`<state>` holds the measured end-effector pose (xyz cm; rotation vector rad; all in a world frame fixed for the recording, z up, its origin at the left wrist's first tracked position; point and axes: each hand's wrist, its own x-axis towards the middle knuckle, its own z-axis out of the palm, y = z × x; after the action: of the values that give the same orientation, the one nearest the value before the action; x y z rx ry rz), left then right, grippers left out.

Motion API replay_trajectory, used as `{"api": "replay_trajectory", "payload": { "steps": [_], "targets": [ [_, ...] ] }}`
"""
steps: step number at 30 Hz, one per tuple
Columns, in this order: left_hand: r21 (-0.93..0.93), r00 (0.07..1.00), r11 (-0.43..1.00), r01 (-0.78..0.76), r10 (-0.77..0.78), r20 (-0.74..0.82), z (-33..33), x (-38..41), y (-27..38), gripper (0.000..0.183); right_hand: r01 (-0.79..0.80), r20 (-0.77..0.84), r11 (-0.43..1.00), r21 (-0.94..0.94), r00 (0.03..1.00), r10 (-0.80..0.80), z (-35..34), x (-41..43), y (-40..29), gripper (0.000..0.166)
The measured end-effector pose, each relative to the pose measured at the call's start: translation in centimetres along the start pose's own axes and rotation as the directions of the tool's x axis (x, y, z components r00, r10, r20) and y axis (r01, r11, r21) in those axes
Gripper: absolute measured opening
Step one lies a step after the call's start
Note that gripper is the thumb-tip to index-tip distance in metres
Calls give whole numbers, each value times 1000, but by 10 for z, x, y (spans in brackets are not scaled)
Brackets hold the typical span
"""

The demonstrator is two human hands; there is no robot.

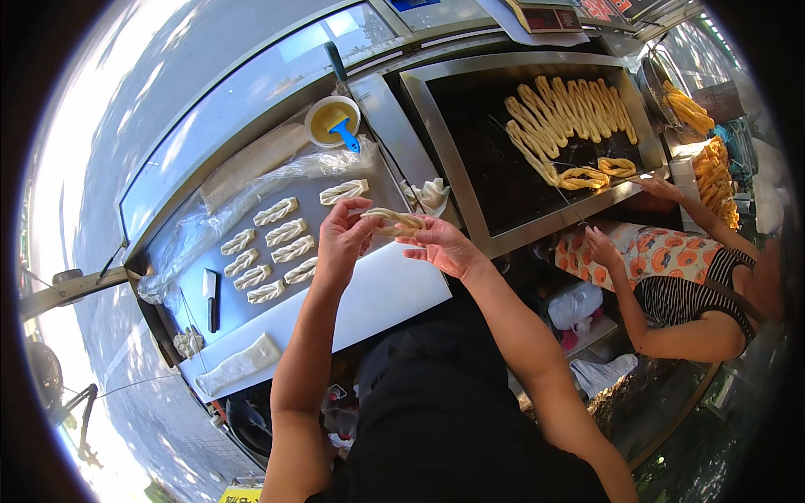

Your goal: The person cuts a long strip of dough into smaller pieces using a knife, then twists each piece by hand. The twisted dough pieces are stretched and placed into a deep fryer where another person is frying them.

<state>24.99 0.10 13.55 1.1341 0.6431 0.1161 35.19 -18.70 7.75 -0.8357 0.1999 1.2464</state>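
A twisted strip of raw dough is stretched between my two hands. My left hand pinches its left end, and my right hand grips the right end with thumb and fingers. Just above my left hand lies a twisted dough piece on the metal worktop. Several more dough twists rest in rows to the left. Nearer the white board's front edge is a flat slab of dough. A white bowl of yellow liquid holds a blue-handled brush.
A knife lies left of the dough pieces. A white board runs along the front. To the right is a pan of dark oil with frying dough strips. A co-worker stands there with long sticks. Fried dough fills a container.
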Motion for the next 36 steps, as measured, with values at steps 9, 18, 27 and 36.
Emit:
{"api": "replay_trajectory", "payload": {
  "steps": [9, 18, 27, 36],
  "targets": [
    [-247, 990, 959, 139, -126, 67, -4, -17, -53, 27, 317, -103, 945, -79, 940, -324, -23, -25, 17, 29],
    [-467, 964, 883, 49, -164, -209, -44, -16, -69, 20, 496, -569, 774, -394, 530, -629, -94, -38, 20, 37],
    [-420, 955, 905, 65, -178, -236, -103, -2, -70, 35, -111, -232, 206, -972, 542, -808, -192, -122, -12, 40],
    [-171, 984, 978, 117, -138, -116, -62, 71, -47, 31, 447, -516, 894, -25, 760, -395, -247, -161, -27, 37]
  ]
}}
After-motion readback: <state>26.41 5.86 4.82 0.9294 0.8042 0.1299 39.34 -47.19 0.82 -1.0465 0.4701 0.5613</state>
